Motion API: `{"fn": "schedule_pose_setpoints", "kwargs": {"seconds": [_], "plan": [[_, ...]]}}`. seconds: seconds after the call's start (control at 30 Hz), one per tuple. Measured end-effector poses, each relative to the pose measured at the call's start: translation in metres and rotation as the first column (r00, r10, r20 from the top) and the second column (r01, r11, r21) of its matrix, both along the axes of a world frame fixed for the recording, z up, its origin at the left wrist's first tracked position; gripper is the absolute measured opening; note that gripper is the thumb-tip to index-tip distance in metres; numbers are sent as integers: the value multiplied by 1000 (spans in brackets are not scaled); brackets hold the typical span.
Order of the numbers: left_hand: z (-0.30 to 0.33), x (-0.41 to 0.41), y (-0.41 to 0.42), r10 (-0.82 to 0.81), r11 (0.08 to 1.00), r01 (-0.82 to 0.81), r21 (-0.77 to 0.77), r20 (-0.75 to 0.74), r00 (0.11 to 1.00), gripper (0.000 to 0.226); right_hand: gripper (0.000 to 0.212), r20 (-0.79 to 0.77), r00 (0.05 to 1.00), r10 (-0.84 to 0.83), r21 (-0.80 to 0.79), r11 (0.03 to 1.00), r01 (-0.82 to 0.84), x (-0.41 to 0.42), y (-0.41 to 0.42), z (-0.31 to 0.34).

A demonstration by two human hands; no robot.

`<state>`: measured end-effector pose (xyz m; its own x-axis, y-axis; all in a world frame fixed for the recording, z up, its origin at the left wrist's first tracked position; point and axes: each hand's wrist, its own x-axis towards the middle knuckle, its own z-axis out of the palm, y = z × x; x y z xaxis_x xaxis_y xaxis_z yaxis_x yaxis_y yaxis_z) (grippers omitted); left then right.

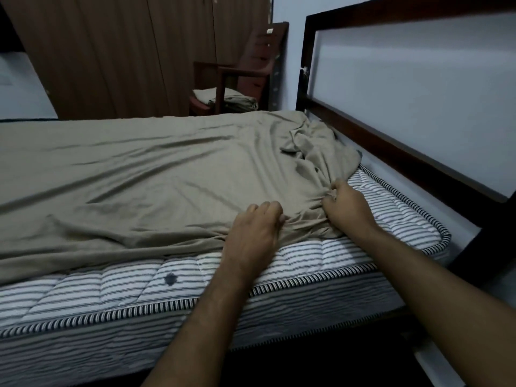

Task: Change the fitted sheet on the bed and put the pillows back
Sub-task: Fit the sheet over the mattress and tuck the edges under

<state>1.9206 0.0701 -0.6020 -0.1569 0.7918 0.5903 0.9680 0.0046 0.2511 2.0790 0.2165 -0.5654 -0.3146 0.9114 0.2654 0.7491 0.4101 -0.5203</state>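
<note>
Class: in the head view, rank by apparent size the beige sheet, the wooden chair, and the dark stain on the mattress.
1. Beige sheet, covering most of the bed.
2. Wooden chair, though it stands farther away, so it looks smaller than it is.
3. Dark stain, a small spot.

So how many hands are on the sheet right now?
2. The left hand grips the beige sheet at its near edge; the right hand pinches bunched fabric beside it, nearer the mattress corner by the headboard.

Dim room — brown wardrobe doors (134, 51) behind, wooden armchair (240, 76) against the pale wall (418, 79).
</note>
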Motion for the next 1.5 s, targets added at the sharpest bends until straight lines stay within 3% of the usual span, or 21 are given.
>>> {"fn": "schedule_pose_setpoints", "kwargs": {"seconds": [0.07, 0.17, 0.3, 0.37, 0.47, 0.53, 0.7, 0.77, 0.87, 0.93, 1.03, 1.1, 1.13, 1.17, 1.23, 1.27, 1.3, 1.33, 1.37, 1.43, 1.5], "plan": [[12, 8, 0, -26, 994, 29, -102, 32, 999, 21, 26, 50, 998, -49, 39, 998, 47, 17, -3, 12], [27, 24, 9, 55, 956, -34, -291, 65, 996, 25, 36, 339, 936, -91, 1, 995, 96, 43, -12, 28], [54, 50, 32, 49, 810, -73, -582, -56, 997, 46, 43, 512, 840, -183, 1, 977, 212, 71, -27, 44], [67, 73, 45, -16, 752, 46, -657, 52, 999, 63, 44, 597, 763, -248, 41, 959, 279, 84, -33, 58], [73, 105, 69, -125, 829, 133, -544, 51, 991, 52, 34, 687, 652, -319, 135, 939, 318, 104, -36, 69], [64, 115, 88, -131, 903, 153, -402, 84, 988, 43, 30, 684, 646, -339, 170, 935, 310, 109, -36, 63], [18, 106, 128, -50, 919, 249, -305, 537, 842, 39, 30, 356, 929, -98, 185, 982, 32, 108, -9, 25], [5, 98, 142, -63, 950, 261, -170, 717, 694, 29, 41, 229, 971, -72, 216, 976, 22, 103, 5, 16], [-1, 97, 144, -189, 963, 250, 96, 906, 379, 17, 59, 177, 971, -161, 61, 986, 153, 98, 24, 9], [1, 98, 142, -246, 958, 220, 185, 925, 291, 26, 47, 88, 986, -138, 92, 987, 130, 95, 31, 10], [10, 98, 138, -268, 949, 203, 239, 955, 125, 34, 33, 108, 972, 209, 252, 940, -230, 81, 19, 23], [15, 92, 140, -239, 951, 176, 253, 966, -98, 44, 28, 97, 859, 503, 64, 858, -510, 68, 3, 26], [14, 88, 142, -205, 953, 185, 241, 960, -190, 50, 24, -14, 826, 563, -65, 824, -563, 66, -4, 30], [13, 86, 143, -165, 952, 220, 214, 961, -223, 58, 19, -182, 818, 546, -155, 805, -572, 69, -6, 33], [11, 84, 141, -108, 955, 266, 132, 989, -104, 59, 13, -537, 783, 314, -221, 844, -489, 78, -4, 38], [11, 87, 138, -119, 959, 252, 130, 991, -59, 44, 13, -614, 770, 175, -199, 909, -366, 84, 1, 37], [11, 88, 137, -143, 962, 227, 151, 988, -51, 25, 12, -586, 807, 74, -131, 974, -185, 89, 8, 35], [12, 88, 135, -159, 965, 206, 164, 986, -42, 8, 13, -442, 897, -5, -28, 1000, -8, 91, 15, 33], [11, 87, 137, -167, 968, 184, 169, 986, -30, 10, 24, -210, 974, -80, 42, 995, 91, 92, 20, 29], [11, 84, 139, -159, 977, 133, 165, 986, -58, 21, 48, 156, 983, -97, -22, 995, 102, 89, 30, 13], [11, 81, 140, -170, 977, 111, 183, 978, -118, 25, 41, 173, 984, -49, -40, 998, 57, 82, 35, 4]]}}
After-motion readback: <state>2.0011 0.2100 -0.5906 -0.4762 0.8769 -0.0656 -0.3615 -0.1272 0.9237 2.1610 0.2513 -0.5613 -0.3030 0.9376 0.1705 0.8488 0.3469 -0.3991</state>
